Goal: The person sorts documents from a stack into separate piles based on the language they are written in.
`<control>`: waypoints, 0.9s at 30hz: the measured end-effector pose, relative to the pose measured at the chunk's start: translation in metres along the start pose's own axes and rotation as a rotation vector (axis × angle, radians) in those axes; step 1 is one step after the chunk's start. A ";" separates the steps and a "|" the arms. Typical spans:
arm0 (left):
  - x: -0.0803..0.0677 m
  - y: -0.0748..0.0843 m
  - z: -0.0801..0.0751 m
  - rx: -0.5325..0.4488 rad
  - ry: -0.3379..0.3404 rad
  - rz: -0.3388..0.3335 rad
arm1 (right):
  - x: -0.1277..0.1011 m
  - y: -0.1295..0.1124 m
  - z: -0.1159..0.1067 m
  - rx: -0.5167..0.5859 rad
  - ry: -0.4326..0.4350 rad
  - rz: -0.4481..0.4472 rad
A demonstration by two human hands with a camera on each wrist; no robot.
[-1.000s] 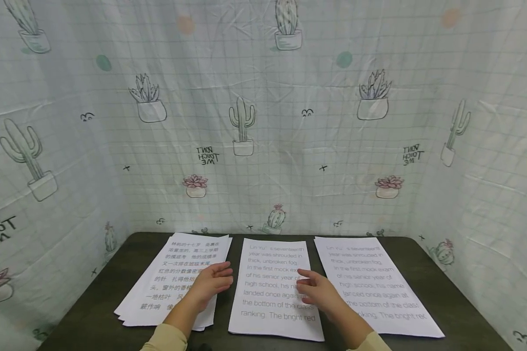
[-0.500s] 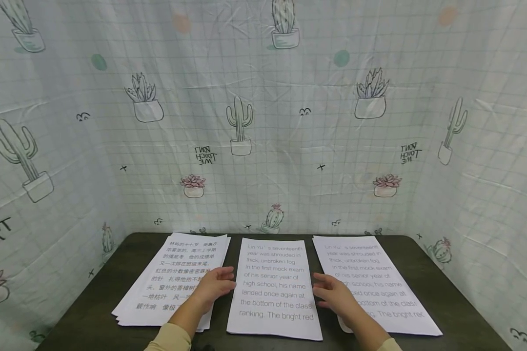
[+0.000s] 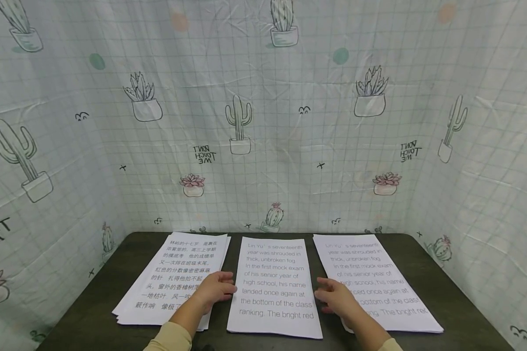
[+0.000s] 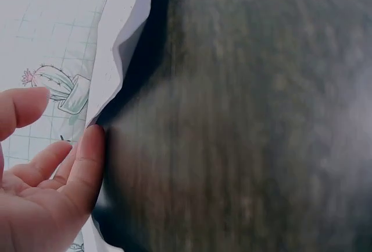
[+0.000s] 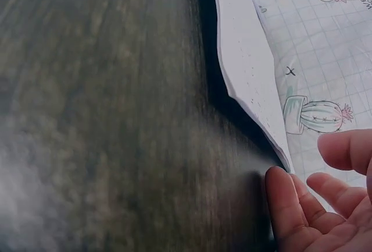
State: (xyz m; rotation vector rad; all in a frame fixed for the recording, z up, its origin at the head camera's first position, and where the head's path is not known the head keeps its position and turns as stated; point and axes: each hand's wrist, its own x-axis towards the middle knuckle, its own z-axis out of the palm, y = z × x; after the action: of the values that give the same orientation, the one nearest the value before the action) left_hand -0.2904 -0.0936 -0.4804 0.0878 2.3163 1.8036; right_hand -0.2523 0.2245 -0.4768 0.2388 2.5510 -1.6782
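A stack of white paper with English print (image 3: 272,287) lies flat in the middle of the table. My left hand (image 3: 212,292) stands at its left edge, fingers loosely bent and thumb apart; in the left wrist view a fingertip (image 4: 91,141) meets the edge of the paper stack (image 4: 119,31). On the other side my right hand (image 3: 337,300) is held beside the right edge, its fingers slightly curved around nothing. The right wrist view has its lowest finger (image 5: 282,194) close to a corner of the paper (image 5: 247,54); contact is hard to tell.
To the left lies an uneven pile of sheets with Chinese print (image 3: 180,273), partly under my left forearm. A second English-printed stack (image 3: 373,273) lies to the right, partly covered by my right hand. The dark table (image 3: 101,287) meets a cactus-patterned cloth (image 3: 263,122) at its back and sides.
My right hand has moved right, from over the middle stack to beside its right edge. My left hand has shifted slightly toward the stack's left edge. The stacks stay in place.
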 end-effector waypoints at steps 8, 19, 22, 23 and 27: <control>-0.001 0.000 0.004 0.042 0.004 0.008 | -0.003 0.001 0.005 0.000 -0.005 -0.008; 0.000 -0.004 0.009 0.124 0.057 0.017 | -0.003 0.000 0.008 -0.032 -0.022 -0.019; 0.000 -0.004 0.010 0.127 0.060 0.022 | -0.003 0.001 0.009 -0.024 -0.013 -0.030; -0.001 -0.004 0.010 0.129 0.061 0.021 | -0.003 0.002 0.009 -0.023 -0.009 -0.030; -0.001 -0.003 0.010 0.140 0.075 0.013 | -0.003 0.003 0.010 -0.017 -0.002 -0.020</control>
State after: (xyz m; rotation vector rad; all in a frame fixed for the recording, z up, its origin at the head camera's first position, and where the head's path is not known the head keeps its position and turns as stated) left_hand -0.2868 -0.0849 -0.4851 0.0573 2.4976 1.6764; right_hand -0.2490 0.2168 -0.4833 0.2114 2.5740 -1.6613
